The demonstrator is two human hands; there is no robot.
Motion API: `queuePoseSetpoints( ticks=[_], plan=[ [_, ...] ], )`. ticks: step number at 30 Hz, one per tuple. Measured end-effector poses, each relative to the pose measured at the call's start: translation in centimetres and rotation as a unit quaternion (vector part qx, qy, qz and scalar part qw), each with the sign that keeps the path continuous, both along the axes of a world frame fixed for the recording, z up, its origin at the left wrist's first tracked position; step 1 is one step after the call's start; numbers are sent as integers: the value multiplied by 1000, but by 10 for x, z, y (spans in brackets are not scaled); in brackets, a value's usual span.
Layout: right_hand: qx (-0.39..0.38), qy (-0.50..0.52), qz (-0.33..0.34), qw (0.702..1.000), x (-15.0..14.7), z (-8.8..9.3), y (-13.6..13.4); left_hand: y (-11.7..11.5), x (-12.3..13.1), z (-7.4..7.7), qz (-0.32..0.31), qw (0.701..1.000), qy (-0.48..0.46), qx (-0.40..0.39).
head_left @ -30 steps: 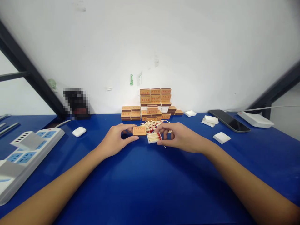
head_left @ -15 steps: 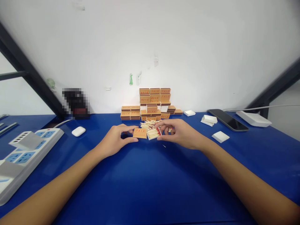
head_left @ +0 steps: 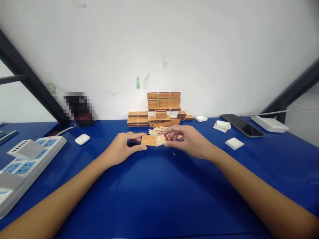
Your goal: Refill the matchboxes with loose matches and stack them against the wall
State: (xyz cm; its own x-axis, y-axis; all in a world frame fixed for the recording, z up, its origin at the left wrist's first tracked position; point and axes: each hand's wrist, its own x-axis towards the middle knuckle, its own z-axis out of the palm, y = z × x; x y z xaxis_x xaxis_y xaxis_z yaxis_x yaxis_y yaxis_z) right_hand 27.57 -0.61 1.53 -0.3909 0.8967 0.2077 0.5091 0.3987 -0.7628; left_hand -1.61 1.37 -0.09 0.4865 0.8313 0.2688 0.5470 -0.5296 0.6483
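Observation:
Between finger and thumb, my left hand grips an orange matchbox sleeve with red lettering. My right hand pinches the far end of a white matchbox tray filled with red-tipped matches. The tray's left end meets the sleeve's right opening and seems to be partly inside it. Just behind, a loose pile of matches lies on the blue table, partly hidden by my right fingers. A single stick lies in front of my right hand.
Stacked matchboxes stand against the wall. White trays and a black phone lie at right, beside a flat white device. On the left are a power strip and a white earbud case.
The filled tray has straightened into line with the sleeve and moved slightly left, with less of it showing. Both hands keep their grip.

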Motion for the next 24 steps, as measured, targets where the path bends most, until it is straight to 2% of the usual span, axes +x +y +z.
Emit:
queuePoseSetpoints(
  ticks=[8, 14, 18, 24],
  plan=[
    [18, 18, -19, 999, -1, -3, 0, 0, 4, 2, 10, 994, -79, -70],
    [30, 39, -43, 998, -5, -6, -1, -2, 5, -1, -1, 988, -101, -115],
    [6, 56, -25, 998, -8, -6, -2, -4, 8, -2, 5, 988, -113, -102],
    [-1, 88, -37, 995, -11, -8, -3, -4, 8, -3, 38, 991, -122, -38]
  ],
)
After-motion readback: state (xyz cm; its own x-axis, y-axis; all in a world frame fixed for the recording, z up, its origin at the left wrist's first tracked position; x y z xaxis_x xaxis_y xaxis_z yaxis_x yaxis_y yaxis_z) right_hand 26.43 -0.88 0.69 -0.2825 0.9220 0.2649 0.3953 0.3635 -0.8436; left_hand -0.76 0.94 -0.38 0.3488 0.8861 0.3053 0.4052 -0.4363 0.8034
